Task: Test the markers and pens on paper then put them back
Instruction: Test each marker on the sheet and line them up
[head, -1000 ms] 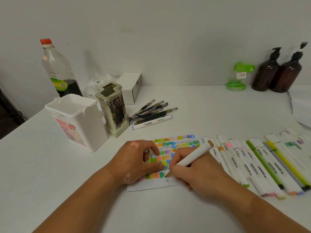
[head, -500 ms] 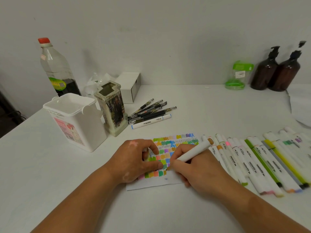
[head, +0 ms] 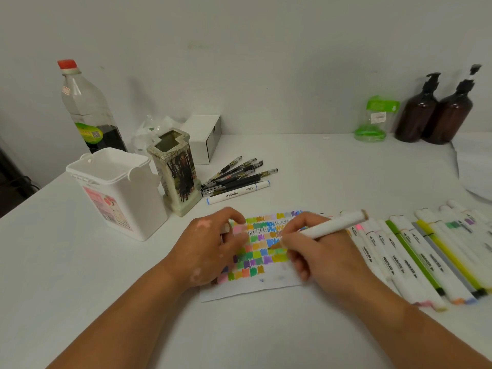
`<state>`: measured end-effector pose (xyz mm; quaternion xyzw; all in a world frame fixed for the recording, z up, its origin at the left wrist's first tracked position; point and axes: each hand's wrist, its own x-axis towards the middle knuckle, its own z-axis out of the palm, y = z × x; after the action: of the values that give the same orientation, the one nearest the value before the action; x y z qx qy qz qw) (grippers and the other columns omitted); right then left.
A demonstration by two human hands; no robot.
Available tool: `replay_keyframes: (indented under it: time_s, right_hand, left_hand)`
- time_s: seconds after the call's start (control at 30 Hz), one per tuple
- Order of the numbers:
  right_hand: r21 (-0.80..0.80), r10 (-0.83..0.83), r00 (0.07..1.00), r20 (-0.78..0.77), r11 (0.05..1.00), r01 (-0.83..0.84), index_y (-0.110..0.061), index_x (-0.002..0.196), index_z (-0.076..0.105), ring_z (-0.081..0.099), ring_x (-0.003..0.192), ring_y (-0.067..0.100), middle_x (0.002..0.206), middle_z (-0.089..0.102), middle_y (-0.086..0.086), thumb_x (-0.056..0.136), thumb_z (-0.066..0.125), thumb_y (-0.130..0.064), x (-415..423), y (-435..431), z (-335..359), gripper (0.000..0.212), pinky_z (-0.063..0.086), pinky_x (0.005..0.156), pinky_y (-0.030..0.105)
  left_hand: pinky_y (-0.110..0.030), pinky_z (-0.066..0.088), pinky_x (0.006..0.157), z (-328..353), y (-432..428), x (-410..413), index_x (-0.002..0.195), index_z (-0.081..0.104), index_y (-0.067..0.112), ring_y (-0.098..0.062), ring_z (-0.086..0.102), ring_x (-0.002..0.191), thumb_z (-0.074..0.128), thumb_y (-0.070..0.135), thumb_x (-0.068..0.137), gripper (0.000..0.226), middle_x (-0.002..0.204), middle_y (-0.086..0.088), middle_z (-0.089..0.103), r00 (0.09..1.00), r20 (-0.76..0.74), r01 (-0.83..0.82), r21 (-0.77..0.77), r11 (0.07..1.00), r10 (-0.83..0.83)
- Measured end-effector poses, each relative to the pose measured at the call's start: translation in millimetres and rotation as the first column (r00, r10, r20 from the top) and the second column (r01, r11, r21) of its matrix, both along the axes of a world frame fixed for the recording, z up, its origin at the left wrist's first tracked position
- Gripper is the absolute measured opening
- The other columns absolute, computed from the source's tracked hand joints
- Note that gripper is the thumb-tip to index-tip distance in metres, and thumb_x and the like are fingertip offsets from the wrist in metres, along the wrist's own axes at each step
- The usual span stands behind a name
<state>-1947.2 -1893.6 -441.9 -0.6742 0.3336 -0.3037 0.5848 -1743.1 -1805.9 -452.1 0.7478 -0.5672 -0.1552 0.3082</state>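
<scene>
Between the right hand's (head: 327, 251) curled fingertips a white marker (head: 335, 225) was pinched, nib on the swatch-filled paper (head: 255, 288) beneath them (testing seemed mid-stroke), while the left hand's (head: 210, 251) bent fingers pinned the sheet, any cap there untellable; recapping should follow.

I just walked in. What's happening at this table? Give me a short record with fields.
activity: testing marker colours
right hand: grips white-barrelled marker, tip on swatch-covered white paper sheet
left hand: rests on that paper; grip blurred
laid out: row of white markers, right of paper
behind: black pens heap beside decorated ceramic pen holder and white plastic tub
</scene>
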Motion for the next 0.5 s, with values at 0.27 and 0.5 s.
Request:
replay_keyframes:
  time_s: [0.27,0.5]
  right_hand:
    - [0.021,-0.062,0.985,0.160,0.998,0.060,-0.018,0.072,0.070,0.052,0.045,0.018,0.054,0.059,0.006,0.073,0.074,-0.029,-8,-13,5,0.012,0.044,0.042,0.027]
    - [0.134,-0.044,0.953,0.301,0.991,0.003,-0.021,0.071,0.071,0.057,0.049,0.018,0.062,0.064,0.010,0.073,0.067,-0.018,-9,-15,8,0.006,0.047,0.043,0.026]
  left_hand:
    - [-0.012,0.050,0.068,4,2,-4,0.111,0.043,0.039,0.001,0.055,0.090,0.034,0.014,0.106,0.028,0.094,0.023,0.057,0.987,-0.157,0.016,-0.130,0.991,-0.036]
    - [-0.013,0.056,0.069,7,3,-9,0.111,0.047,0.039,0.003,0.064,0.103,0.051,0.030,0.098,0.016,0.110,0.028,0.068,0.959,-0.270,0.046,-0.167,0.985,-0.090]
